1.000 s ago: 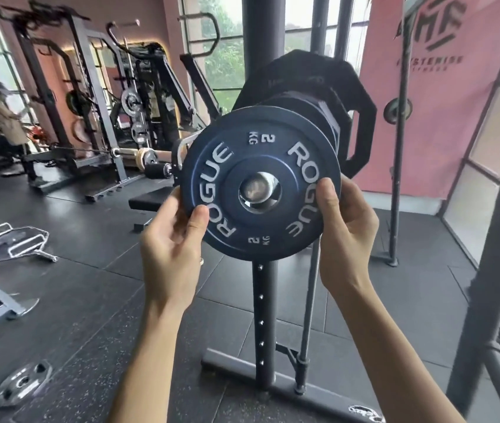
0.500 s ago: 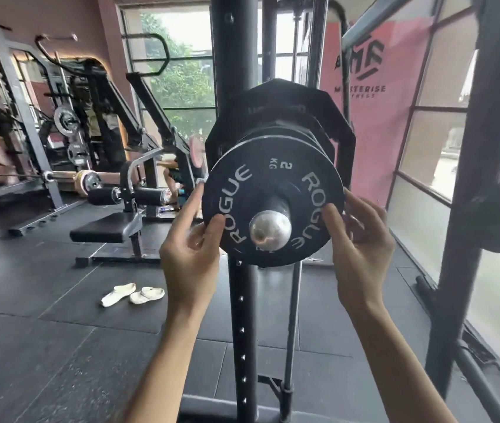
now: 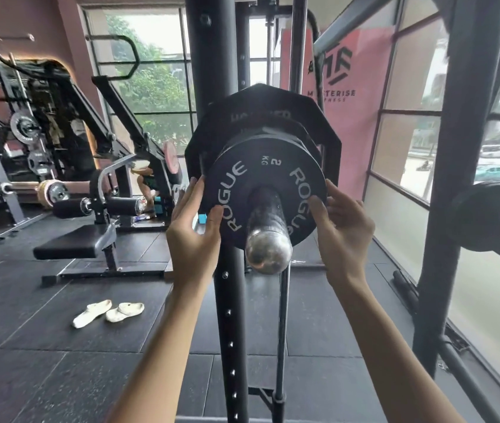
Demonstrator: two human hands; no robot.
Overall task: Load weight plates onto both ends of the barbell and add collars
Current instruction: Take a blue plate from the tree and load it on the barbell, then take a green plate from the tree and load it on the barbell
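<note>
A dark blue 2 kg Rogue plate (image 3: 268, 162) sits on the barbell sleeve (image 3: 268, 248), whose shiny end pokes out toward me through its hole. It sits close against several larger black plates (image 3: 261, 102) behind it. My left hand (image 3: 193, 236) grips the plate's left edge, thumb on its face and fingers behind the rim. My right hand (image 3: 343, 230) grips the right edge the same way. No collar is in view.
The rack's black upright (image 3: 233, 331) stands right behind the sleeve. A second upright (image 3: 456, 178) and another loaded bar end (image 3: 493, 215) are at the right, by the windows. A bench (image 3: 71, 242) and white slippers (image 3: 108, 312) lie left on the dark floor.
The 2 kg plate went onto the sleeve and slid inward toward the other plates; more of the sleeve's end now sticks out. Both hands stayed on its rim.
</note>
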